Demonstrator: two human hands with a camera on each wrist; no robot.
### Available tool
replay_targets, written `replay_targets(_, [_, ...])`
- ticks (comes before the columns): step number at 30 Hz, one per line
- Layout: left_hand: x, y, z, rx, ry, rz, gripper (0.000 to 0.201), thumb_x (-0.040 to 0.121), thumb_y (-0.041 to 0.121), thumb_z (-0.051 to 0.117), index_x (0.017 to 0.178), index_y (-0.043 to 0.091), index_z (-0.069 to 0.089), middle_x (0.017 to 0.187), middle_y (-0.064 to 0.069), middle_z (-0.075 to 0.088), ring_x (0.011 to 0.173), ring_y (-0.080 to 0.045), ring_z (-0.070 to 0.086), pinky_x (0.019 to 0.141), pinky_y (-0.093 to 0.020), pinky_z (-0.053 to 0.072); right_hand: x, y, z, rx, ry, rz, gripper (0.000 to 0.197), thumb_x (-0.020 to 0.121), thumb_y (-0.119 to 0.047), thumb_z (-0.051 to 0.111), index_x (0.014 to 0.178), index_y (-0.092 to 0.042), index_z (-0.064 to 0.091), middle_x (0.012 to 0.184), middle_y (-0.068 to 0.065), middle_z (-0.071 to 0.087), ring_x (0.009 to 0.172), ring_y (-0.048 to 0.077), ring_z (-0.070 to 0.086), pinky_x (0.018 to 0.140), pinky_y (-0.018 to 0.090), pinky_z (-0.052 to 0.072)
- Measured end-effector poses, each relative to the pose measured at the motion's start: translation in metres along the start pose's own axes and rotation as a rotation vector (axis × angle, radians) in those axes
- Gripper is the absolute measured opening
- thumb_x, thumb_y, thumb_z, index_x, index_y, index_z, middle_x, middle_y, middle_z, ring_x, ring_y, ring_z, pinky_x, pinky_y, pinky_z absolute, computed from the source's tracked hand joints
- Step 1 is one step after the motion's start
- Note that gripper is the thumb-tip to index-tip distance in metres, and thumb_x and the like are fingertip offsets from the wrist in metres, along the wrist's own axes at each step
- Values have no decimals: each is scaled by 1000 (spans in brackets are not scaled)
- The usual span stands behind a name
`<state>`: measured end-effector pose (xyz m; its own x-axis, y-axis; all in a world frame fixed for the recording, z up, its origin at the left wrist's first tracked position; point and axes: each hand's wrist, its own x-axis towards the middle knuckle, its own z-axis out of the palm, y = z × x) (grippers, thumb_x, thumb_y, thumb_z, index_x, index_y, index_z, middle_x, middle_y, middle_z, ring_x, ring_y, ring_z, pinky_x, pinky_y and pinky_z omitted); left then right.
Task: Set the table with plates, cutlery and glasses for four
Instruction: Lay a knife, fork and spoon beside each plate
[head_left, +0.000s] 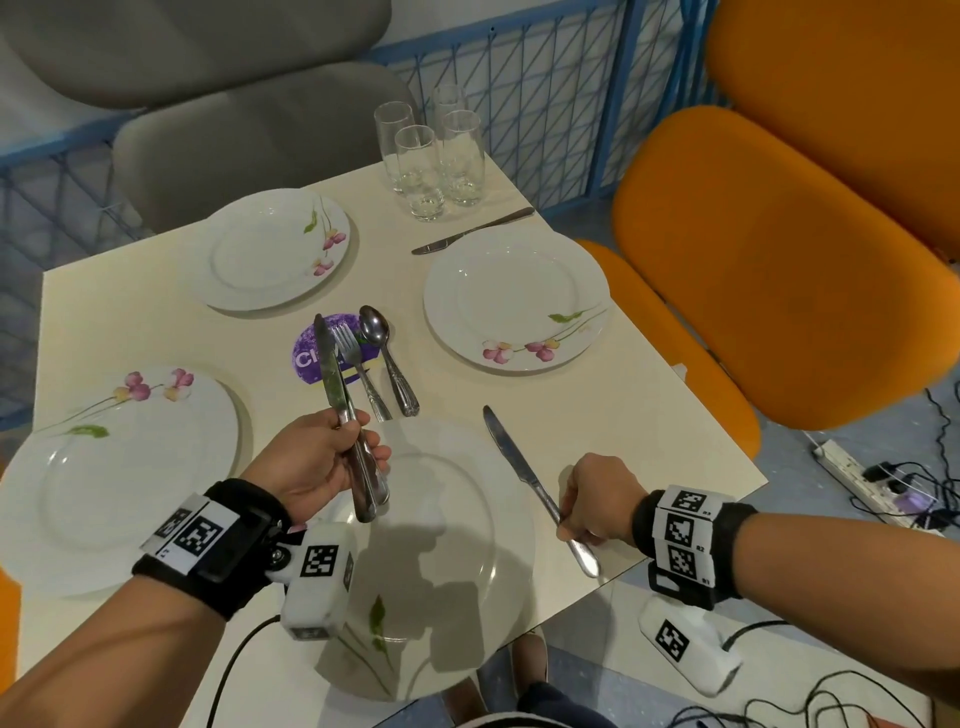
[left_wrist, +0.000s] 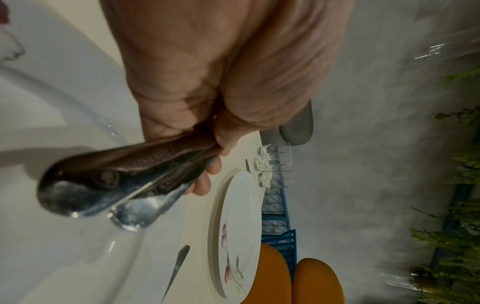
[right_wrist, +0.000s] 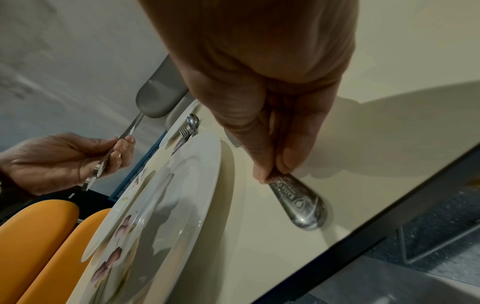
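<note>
Four white flowered plates sit on the cream table. Over the near plate my left hand grips two pieces of cutlery by their handles, a knife blade pointing away on top. Right of that plate, my right hand pinches the handle of a knife that lies along the plate's edge, handle end at the table surface. A fork and spoon lie on a purple coaster in the middle.
Another knife lies beyond the far right plate. Several clear glasses stand clustered at the far corner. Grey chairs and orange chairs flank the table. A power strip and cables lie on the floor at right.
</note>
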<state>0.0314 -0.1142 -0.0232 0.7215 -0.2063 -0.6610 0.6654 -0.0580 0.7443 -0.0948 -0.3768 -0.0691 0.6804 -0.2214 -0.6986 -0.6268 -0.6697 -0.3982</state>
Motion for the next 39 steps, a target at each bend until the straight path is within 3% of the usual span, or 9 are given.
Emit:
replay_targets(9, [0, -3, 1, 9, 4, -13, 15, 102, 3, 36, 103, -1, 50, 80, -16, 54, 78, -32, 60, 74, -44, 51, 0, 7, 7, 33, -21, 32, 17, 67, -3, 84, 80, -1, 73, 72, 12, 74, 56, 23, 68, 66, 35, 61])
replay_targets(14, [-3, -4, -4, 5, 21, -17, 15, 102, 3, 36, 101, 0, 51, 82, -17, 56, 80, -33, 62, 69, -42, 52, 3, -6, -8, -156, -29, 7, 24, 68, -19, 86, 83, -3, 75, 78, 11, 75, 64, 21, 70, 71, 35, 61])
replay_targets(18, [-8, -8, -12, -4, 48, -12, 16, 102, 4, 37, 99, 2, 53, 87, -18, 61, 79, -30, 65, 54, -35, 57, 11, -47, -39, -199, 105, -119, 20, 75, -15, 79, 85, 0, 71, 79, 14, 73, 71, 27, 72, 71, 39, 61])
replay_targets(22, [-19, -11, -17, -34, 70, 12, 15, 101, 4, 40, 99, 3, 54, 87, -17, 61, 79, -28, 65, 60, -35, 54, 14, -110, -47, -123, 114, -347, 10, 80, -7, 70, 84, 3, 71, 81, 17, 73, 71, 28, 72, 71, 38, 60])
replay_targets(27, [-34, -21, -34, -130, 129, 45, 11, 99, 5, 44, 98, 4, 55, 86, -15, 61, 79, -28, 66, 67, -37, 55, 14, -182, -9, 133, -117, -504, 10, 80, 0, 72, 83, 9, 68, 76, 18, 70, 61, 25, 67, 68, 38, 61])
replay_targets(29, [-42, -27, -44, -156, 149, 72, 9, 99, 6, 46, 96, 5, 56, 84, -14, 61, 77, -27, 66, 69, -38, 55, 13, -205, 12, 179, -223, -551, 6, 82, 0, 70, 78, 4, 67, 80, 20, 69, 60, 23, 63, 67, 37, 60])
replay_targets(32, [-55, -38, -59, -190, 155, 117, 5, 96, 7, 51, 96, 5, 56, 81, -12, 60, 75, -27, 64, 76, -44, 55, 13, -230, 41, 266, -320, -565, 13, 85, -5, 69, 76, 3, 66, 68, 17, 64, 55, 22, 59, 64, 37, 57])
replay_targets(36, [-79, -53, -86, -259, 191, 157, 5, 90, 11, 56, 94, 7, 56, 79, -9, 58, 69, -22, 63, 64, -34, 54, 3, -257, 78, 379, -504, -475, 23, 84, -1, 67, 95, 19, 63, 63, 15, 58, 48, 17, 54, 49, 24, 49])
replay_targets(39, [-94, -62, -107, -260, 263, 155, 8, 93, 11, 55, 98, 5, 57, 79, -8, 59, 66, -19, 61, 59, -29, 53, -7, -273, 108, 345, -580, -460, 15, 81, 4, 65, 89, 16, 66, 70, 19, 62, 58, 23, 59, 58, 26, 51])
